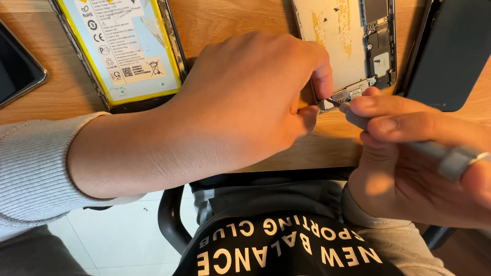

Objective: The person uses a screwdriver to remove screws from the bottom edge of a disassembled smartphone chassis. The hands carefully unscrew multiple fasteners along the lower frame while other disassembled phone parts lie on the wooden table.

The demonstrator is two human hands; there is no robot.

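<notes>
- Head view: two hands are seen, both the person's own; one opened phone chassis, one yellow-edged battery pack, two dark slabs, one grey tool.
- The left hand [245, 102] is laid across the counter [61, 97]; its thumb and forefinger are pinched together at the lower edge of the opened phone chassis [348, 46], which is steadied there.
- The right hand [424, 153] is closed on a slim grey screwdriver [404, 140]; the fingers [394, 105] are clamped along its shaft, a knurled grey collar is seen near the right edge.
- The screwdriver tip is set against the bottom connector area of the chassis, just beside the left thumb tip.
- The chassis lies at top centre of the counter, open side up; inside it one pale plate with yellow glue traces and dark circuit parts along the right side are held; small parts cannot be counted.
- One battery pack [120, 46] with a yellow border and pale label lies at top left, set in a dark frame, well apart from the tool.
- One dark panel [452, 51] lies at top right, just beside the chassis.
- One dark device [18, 69] with a metallic rim is cut off by the left edge.
- One black chair arm [171, 220] is seen below the counter edge, over a pale tiled floor [117, 240].
</notes>
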